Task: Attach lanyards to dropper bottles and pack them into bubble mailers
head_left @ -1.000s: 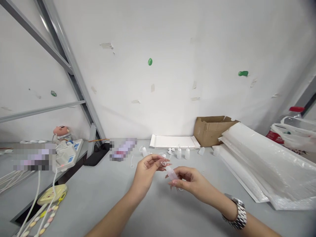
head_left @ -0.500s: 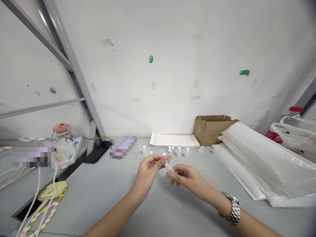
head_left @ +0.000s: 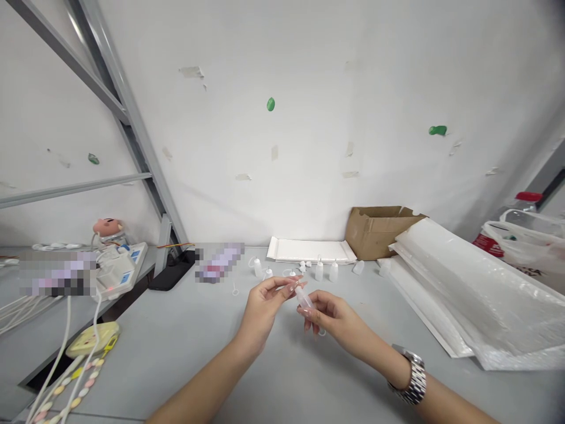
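Observation:
A small translucent bottle (head_left: 304,298) is tilted between my two hands above the grey table (head_left: 194,347). My right hand (head_left: 329,315) has its fingers wrapped round the bottle body. At the bottle's neck, my left hand (head_left: 276,297) pinches a small piece that is too small and too covered by the fingers to name. A thin white ring (head_left: 322,333) shows below my right fingers. Behind my hands stand several similar bottles with caps, among them one bottle (head_left: 333,272) at the right and one (head_left: 258,268) at the left. Small white caps (head_left: 305,266) lie between them.
A white padded envelope (head_left: 311,251) and a cardboard box (head_left: 375,232) are against the wall. Bubble-wrap sheets (head_left: 481,288) cover the right side. To the left are a black phone-like object (head_left: 172,272), a power strip (head_left: 121,274) with cables and a yellow case (head_left: 95,340).
The bottle has tipped slightly more upright, its neck closer to my left fingertips. My right hand has shifted slightly left, while my left hand is almost where it was.

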{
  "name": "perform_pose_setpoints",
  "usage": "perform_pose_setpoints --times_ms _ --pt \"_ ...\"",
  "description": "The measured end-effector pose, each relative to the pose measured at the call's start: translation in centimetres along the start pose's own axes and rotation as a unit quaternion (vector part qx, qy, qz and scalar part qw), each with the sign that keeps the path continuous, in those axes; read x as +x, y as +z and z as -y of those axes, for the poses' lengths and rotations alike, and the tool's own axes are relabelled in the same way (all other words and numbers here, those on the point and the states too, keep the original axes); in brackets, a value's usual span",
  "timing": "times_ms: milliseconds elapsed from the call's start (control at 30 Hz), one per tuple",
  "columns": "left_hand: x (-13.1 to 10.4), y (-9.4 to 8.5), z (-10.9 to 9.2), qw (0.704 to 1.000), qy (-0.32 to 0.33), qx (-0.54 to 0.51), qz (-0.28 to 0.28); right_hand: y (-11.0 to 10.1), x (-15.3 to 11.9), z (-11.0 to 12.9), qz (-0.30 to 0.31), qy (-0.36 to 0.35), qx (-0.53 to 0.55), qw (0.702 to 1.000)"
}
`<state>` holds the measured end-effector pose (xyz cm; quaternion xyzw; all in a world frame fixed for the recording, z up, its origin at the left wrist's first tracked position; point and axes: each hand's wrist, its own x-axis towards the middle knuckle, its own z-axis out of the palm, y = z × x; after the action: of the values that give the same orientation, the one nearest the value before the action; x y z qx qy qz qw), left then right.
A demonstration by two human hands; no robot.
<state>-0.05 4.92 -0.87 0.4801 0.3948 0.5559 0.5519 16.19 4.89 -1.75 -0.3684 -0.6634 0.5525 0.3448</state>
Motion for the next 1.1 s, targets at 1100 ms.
perform_pose_setpoints --times_ms 1100 --pt "-0.03 -0.21 -0.09 1.0 0.008 0.009 0.0 0.14 0.33 -0.36 -0.041 0.022 -0.021 0.999"
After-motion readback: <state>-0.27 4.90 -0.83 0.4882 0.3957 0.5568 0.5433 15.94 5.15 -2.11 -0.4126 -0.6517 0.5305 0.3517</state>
